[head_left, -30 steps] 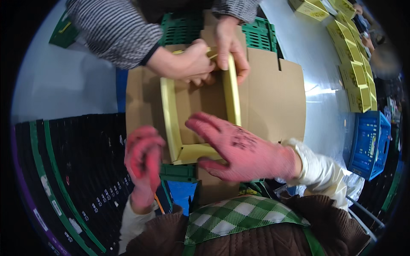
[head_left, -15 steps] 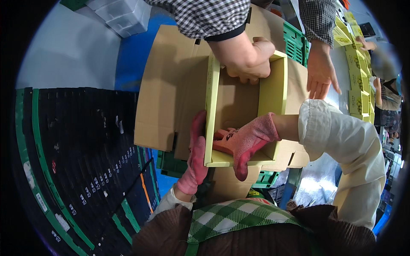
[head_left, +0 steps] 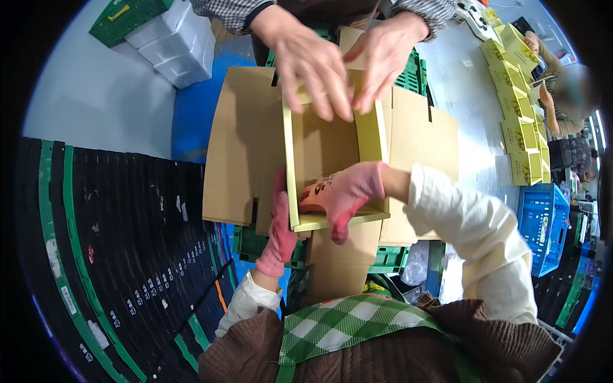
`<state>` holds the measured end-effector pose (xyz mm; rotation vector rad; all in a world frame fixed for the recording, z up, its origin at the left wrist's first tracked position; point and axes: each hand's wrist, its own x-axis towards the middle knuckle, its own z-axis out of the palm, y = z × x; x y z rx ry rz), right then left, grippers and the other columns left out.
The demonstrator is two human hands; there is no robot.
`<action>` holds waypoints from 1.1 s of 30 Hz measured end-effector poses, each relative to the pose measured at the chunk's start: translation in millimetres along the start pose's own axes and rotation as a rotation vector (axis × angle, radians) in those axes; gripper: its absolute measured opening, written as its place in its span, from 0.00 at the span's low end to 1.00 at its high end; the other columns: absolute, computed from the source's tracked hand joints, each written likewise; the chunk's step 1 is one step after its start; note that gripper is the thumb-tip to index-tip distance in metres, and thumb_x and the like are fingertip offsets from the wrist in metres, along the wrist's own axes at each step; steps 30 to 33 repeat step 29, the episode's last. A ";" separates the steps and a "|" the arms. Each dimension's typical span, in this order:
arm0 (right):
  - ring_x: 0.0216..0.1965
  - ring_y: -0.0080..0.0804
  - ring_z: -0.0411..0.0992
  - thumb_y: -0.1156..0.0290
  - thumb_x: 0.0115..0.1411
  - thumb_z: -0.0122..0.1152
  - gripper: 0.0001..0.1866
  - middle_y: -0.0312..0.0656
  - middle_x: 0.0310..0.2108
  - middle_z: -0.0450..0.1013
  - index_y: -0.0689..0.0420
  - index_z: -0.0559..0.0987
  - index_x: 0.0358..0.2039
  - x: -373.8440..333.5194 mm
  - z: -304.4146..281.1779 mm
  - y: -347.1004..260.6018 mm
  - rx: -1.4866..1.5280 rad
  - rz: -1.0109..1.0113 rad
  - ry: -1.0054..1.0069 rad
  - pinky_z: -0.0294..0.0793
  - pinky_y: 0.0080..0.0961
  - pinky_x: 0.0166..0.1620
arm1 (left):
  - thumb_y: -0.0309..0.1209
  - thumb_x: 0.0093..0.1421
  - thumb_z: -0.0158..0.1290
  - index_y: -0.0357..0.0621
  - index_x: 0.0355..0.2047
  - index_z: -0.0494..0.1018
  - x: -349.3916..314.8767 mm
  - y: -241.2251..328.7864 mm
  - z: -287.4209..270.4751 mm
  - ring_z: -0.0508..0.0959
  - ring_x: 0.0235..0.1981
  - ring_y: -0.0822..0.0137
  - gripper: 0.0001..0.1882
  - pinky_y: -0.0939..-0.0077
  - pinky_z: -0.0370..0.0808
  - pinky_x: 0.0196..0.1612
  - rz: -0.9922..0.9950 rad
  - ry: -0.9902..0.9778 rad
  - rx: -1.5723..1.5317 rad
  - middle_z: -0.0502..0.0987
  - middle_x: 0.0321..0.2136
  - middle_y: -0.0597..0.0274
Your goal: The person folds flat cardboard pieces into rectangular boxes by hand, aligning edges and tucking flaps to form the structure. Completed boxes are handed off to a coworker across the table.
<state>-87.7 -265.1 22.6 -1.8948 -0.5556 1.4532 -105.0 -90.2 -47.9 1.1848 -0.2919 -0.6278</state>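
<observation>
A small open yellow cardboard box (head_left: 372,137) lies above a large brown cardboard box (head_left: 239,147) with its flaps spread. My left hand (head_left: 279,226), in a pink glove, presses along the outside of the yellow box's left wall, its fingers partly hidden. In a matching glove, my right hand (head_left: 347,193) reaches over the near right corner. Its fingers are inside against the left wall, and its thumb hangs over the near wall. Across from me, another person's two bare hands (head_left: 317,67) are at the box's far end, slightly blurred.
Green crates (head_left: 389,258) show under the brown box. Stacked black crates (head_left: 140,230) fill the left side. White bins (head_left: 182,48) stand at the far left. On the right are a row of yellow boxes (head_left: 522,137), a blue basket (head_left: 543,226) and another person.
The yellow box and my gloved hands have shifted left and slightly away from me. The other person's fist has opened, and both their hands have come together over the far end.
</observation>
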 end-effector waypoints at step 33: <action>0.56 0.51 0.64 0.47 0.57 0.57 0.37 0.60 0.53 0.64 0.68 0.65 0.54 -106.2 276.0 127.8 1.032 0.898 1.672 0.62 0.38 0.59 | 0.59 0.53 0.56 0.46 0.60 0.63 36.0 72.9 -117.7 0.74 0.52 0.50 0.41 0.63 0.69 0.54 -0.300 0.246 1.424 0.74 0.49 0.43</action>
